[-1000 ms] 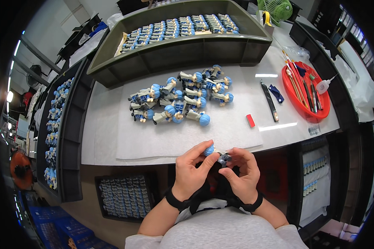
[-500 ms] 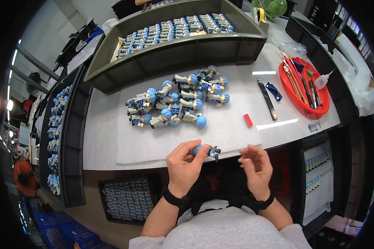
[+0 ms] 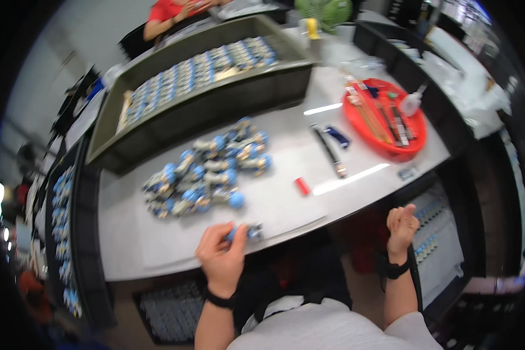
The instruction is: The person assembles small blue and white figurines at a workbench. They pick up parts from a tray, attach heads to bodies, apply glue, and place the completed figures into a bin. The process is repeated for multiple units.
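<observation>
My left hand (image 3: 220,252) is closed round a small blue-haired figurine (image 3: 252,233) over the front edge of the table; its dark feet point right. Out to the right, my right hand (image 3: 401,230) is raised beside the lower tray of figurines (image 3: 430,210). Motion smears its partly curled fingers, and I see nothing clear in them. Beyond my left hand, a loose cluster of like figurines (image 3: 216,166) lies on a white sheet (image 3: 280,211).
A large olive bin (image 3: 210,93) with rows of figurines stands behind. Right of the cluster are a red block (image 3: 301,186), a black pen-like tool (image 3: 328,150) and a red basin (image 3: 385,150) of brushes. A crate (image 3: 86,233) flanks the left side. A person in red (image 3: 172,11) sits beyond.
The view has swung to the right. My right hand has moved away from my left, out toward the lower right tray. My left hand still holds the figurine.
</observation>
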Motion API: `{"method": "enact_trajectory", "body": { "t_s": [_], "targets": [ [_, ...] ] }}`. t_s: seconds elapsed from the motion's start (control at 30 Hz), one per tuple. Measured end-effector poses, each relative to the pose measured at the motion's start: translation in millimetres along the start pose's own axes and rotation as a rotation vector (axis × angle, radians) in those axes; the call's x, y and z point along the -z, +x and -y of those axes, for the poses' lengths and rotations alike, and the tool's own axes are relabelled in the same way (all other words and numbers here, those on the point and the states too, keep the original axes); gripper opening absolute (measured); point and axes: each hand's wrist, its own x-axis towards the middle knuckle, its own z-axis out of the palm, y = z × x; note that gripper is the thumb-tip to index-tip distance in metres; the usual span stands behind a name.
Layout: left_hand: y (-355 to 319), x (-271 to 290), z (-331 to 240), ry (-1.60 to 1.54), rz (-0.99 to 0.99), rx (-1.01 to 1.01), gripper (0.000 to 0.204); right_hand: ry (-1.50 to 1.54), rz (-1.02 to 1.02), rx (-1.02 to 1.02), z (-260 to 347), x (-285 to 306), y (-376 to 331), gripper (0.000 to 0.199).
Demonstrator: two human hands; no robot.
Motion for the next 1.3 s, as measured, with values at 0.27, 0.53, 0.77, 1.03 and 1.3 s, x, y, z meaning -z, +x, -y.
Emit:
{"method": "enact_trajectory", "body": {
  "t_s": [0.27,0.53,0.77,1.03,1.3],
  "targets": [
    [-7,0,-7,0.056,0.001,0.109,0.022,-0.679,-0.176,0.158,24,80,159,0.022],
    [-8,-1,-7,0.137,0.042,0.032,0.026,-0.997,0.131,-0.092,-21,96,276,0.065],
    [-7,3,-2,0.081,0.057,0.063,0.029,-1.085,0.216,-0.165,-33,76,311,0.064],
    [-1,4,-22,0.226,0.108,-0.069,0.036,-1.134,0.208,0.111,-61,110,330,0.037],
    [-2,0,-15,0.113,0.025,-0.072,0.027,-0.425,0.349,0.087,-15,63,243,0.031]
  ]
}}
